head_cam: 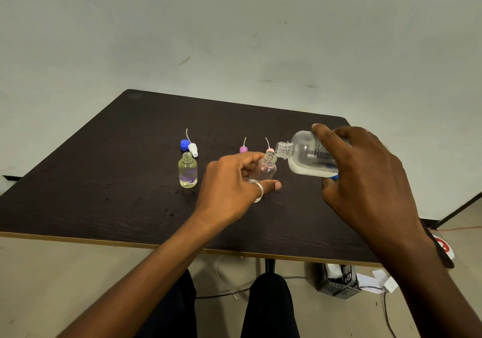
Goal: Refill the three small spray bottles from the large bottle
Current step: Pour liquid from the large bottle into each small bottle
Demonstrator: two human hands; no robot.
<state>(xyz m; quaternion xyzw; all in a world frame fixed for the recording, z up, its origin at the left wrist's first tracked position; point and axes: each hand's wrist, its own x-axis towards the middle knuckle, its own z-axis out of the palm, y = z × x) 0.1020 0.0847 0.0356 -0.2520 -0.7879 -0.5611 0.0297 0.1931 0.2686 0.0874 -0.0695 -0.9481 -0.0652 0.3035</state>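
Large bottle (310, 155) is being held by the right hand (365, 170) over the right half of the table (104, 194), tipped almost flat with the neck pointing left. Its body is being clamped between curled fingers and thumb, and the label is partly covered. Whitish liquid is lying along its lower side. Its open mouth is being held right at the open mouth of a clear small bottle (267, 168); touching or just apart, cannot tell. That small bottle is being gripped by the left hand (234, 181), fingers curled behind it and thumb across the front, with the neck leaning toward the large bottle. Whether its base is resting on the table, cannot tell. A ring (258, 190) is being worn on the left hand. Left of the hands, a second small bottle (187, 170) is standing upright, uncapped, holding yellowish liquid. Just behind it a blue cap (184, 144) and a white spray head (193, 150) are lying side by side. A purple spray head (243, 149) and a pink spray head (270, 150) are sitting behind the left hand, dip tubes pointing up.
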